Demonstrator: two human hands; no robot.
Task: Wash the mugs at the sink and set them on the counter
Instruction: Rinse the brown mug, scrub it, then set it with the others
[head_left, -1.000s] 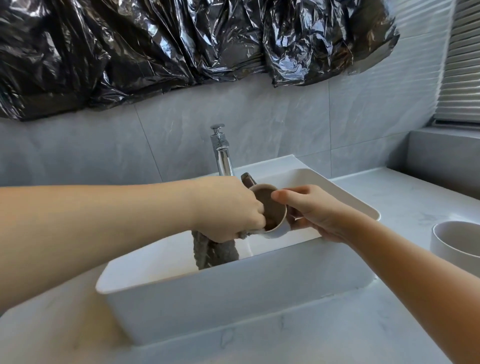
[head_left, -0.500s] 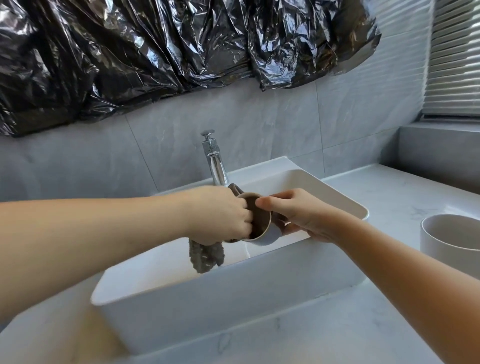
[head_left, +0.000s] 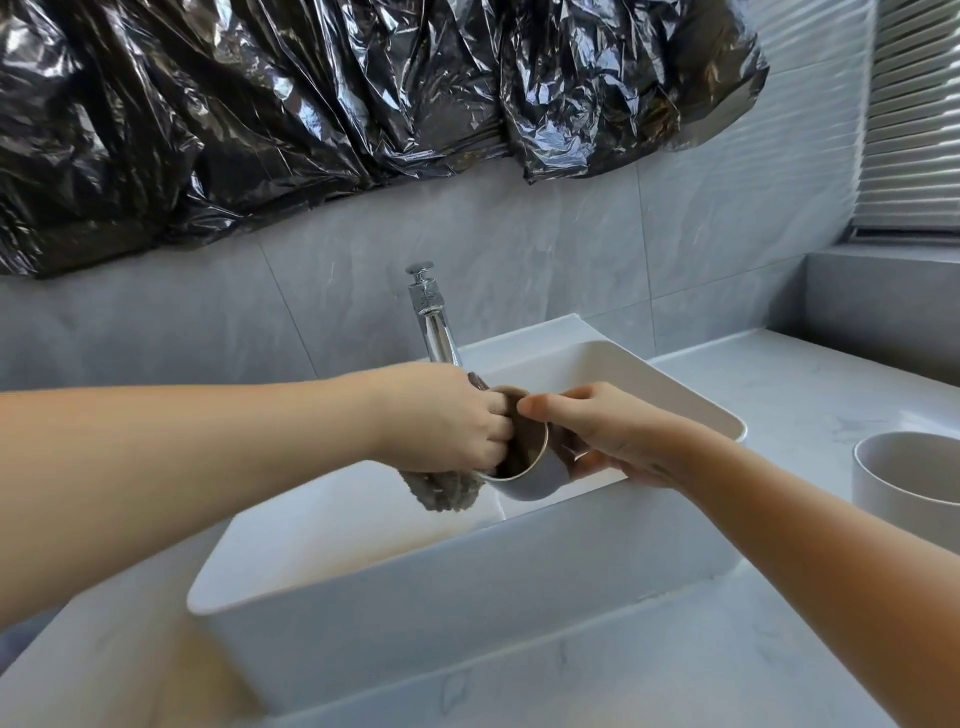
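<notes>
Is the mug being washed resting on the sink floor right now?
No, the right hand holds the mug up over the sink while the left hand works a cloth into it.

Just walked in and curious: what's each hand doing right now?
Left hand: closed on a grey cloth, pushing it into the mug.
Right hand: holding the mug.

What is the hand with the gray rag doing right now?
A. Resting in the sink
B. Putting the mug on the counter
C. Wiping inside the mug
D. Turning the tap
C. The left hand pushes the gray rag into the mouth of the mug, which the right hand holds tilted above the sink.
</notes>
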